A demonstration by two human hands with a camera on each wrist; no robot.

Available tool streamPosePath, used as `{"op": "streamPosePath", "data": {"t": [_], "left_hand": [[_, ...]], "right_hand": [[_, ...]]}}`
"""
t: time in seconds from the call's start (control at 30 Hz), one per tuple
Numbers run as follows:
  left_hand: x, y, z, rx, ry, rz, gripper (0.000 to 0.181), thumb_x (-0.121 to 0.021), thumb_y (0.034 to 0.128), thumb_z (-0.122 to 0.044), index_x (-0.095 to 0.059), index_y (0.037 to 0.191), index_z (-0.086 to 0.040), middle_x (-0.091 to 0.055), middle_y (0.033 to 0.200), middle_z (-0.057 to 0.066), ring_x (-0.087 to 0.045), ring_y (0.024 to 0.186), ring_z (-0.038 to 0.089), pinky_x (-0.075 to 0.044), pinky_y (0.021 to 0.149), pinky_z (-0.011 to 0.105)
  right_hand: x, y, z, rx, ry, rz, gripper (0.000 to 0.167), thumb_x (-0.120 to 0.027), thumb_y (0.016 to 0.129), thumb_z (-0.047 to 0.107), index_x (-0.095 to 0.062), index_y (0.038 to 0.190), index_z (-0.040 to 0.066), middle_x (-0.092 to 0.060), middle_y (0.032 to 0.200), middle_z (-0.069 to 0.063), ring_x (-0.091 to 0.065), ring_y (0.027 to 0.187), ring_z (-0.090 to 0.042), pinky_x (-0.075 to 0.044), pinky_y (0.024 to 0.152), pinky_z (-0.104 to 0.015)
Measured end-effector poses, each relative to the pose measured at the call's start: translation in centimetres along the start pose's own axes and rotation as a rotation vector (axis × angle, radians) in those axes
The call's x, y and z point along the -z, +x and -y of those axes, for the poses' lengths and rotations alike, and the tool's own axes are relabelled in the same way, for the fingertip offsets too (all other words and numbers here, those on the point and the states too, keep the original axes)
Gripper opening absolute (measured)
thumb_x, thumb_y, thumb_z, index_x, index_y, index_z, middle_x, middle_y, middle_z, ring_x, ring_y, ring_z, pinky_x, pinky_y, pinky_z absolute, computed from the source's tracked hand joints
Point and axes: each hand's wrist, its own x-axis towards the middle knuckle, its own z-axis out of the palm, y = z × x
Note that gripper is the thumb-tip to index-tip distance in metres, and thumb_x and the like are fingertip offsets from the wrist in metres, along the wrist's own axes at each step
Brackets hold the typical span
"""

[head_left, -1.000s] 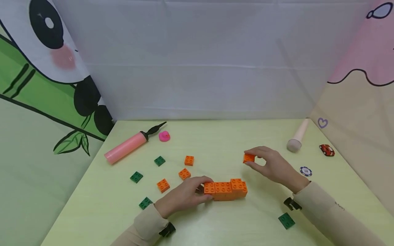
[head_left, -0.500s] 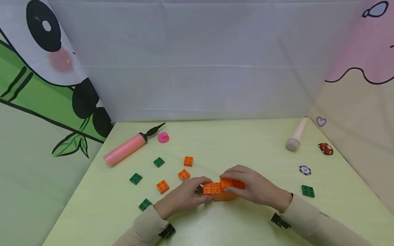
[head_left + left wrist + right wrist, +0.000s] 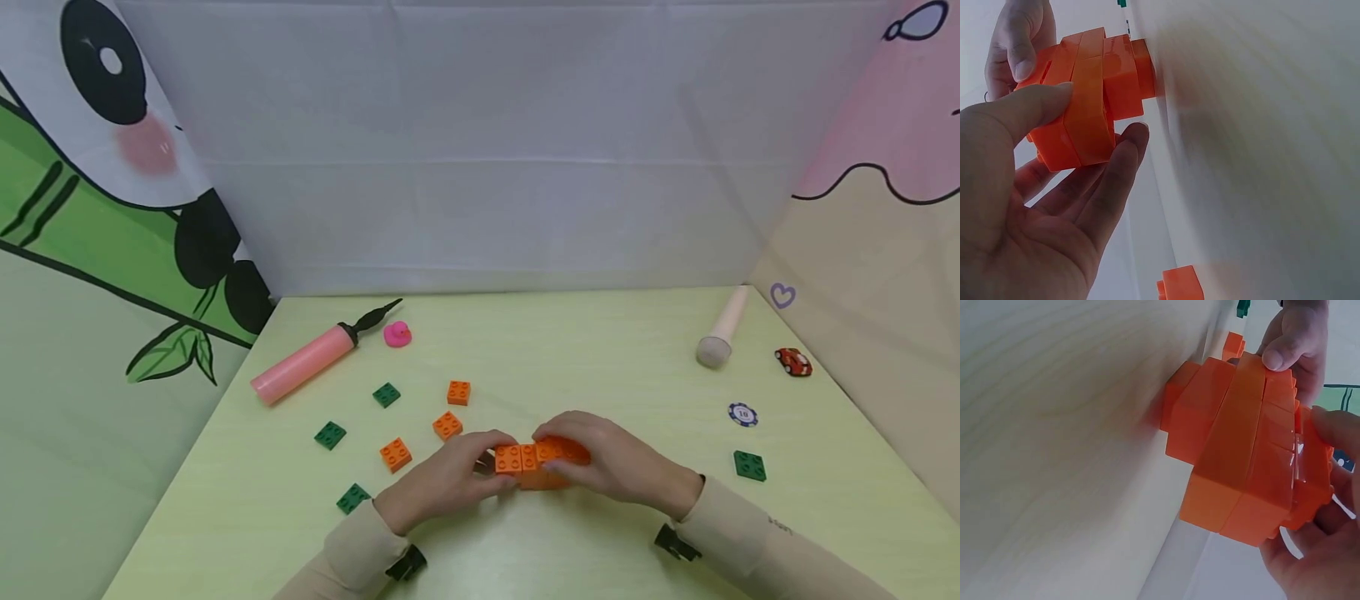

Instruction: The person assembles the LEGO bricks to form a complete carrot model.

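Note:
A stepped structure of joined orange toy bricks stands on the table in front of the person, narrower at its base in the left wrist view. The left hand pinches its left end, thumb on the near side and fingers behind. On the top layer, toward the right, the right hand grips an orange brick between thumb and fingers. In the right wrist view this upper brick sits against the layer below; whether it is fully seated I cannot tell. The right hand covers the structure's right end in the head view.
Three loose orange bricks and several green bricks lie to the left. Another green brick is at right. Farther out are a pink pump, a pink duck, a microphone, a toy car and a poker chip.
The right hand has come down and left with its orange brick, from above the table onto the structure's top, then settled slightly lower. The left hand has kept its grip in place.

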Motion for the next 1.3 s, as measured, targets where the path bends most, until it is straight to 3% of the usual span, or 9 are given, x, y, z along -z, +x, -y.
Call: {"op": "streamPosePath", "data": {"t": [0.43, 0.87, 1.1, 1.3], "left_hand": [[0.0, 0.0, 0.1, 0.003, 0.020, -0.004, 0.040, -0.069, 0.0938, -0.038, -0.060, 0.130, -0.024, -0.063, 0.118, -0.015, -0.061, 0.101, 0.004, -0.052, 0.089, 0.025], [-0.1, 0.1, 0.1, -0.007, 0.021, -0.002, 0.039, -0.069, 0.0947, -0.037, -0.060, 0.131, -0.024, -0.064, 0.118, -0.014, -0.061, 0.101, 0.002, -0.052, 0.088, 0.024], [-0.1, 0.1, -0.1, 0.000, 0.012, 0.003, 0.041, -0.069, 0.0946, -0.036, -0.060, 0.132, -0.023, -0.064, 0.120, -0.012, -0.061, 0.101, 0.002, -0.052, 0.088, 0.024], [0.2, -0.3, -0.2, 0.024, 0.094, -0.021, 0.048, -0.069, 0.0933, -0.040, -0.058, 0.137, -0.023, -0.061, 0.128, -0.010, -0.059, 0.107, 0.006, -0.052, 0.093, 0.030]], "right_hand": [[-0.4, 0.0, -0.2, -0.086, 0.079, 0.017, 0.030, -0.071, 0.094, 0.028, -0.064, 0.122, 0.024, -0.063, 0.115, 0.016, -0.059, 0.098, -0.004, -0.053, 0.089, -0.029], [-0.2, -0.3, -0.4, -0.064, 0.046, 0.034, 0.034, -0.068, 0.096, 0.032, -0.063, 0.127, 0.022, -0.062, 0.120, 0.015, -0.058, 0.103, -0.005, -0.052, 0.092, -0.032], [0.7, -2.1, -1.5, -0.151, 0.012, 0.068, 0.048, -0.065, 0.096, 0.042, -0.057, 0.140, 0.024, -0.059, 0.133, 0.014, -0.057, 0.120, -0.010, -0.049, 0.101, -0.042], [1.3, -3.3, -2.5, -0.167, -0.008, 0.069, 0.050, -0.062, 0.096, 0.048, -0.052, 0.142, 0.031, -0.059, 0.134, 0.010, -0.057, 0.110, -0.008, -0.053, 0.093, -0.040]]}}
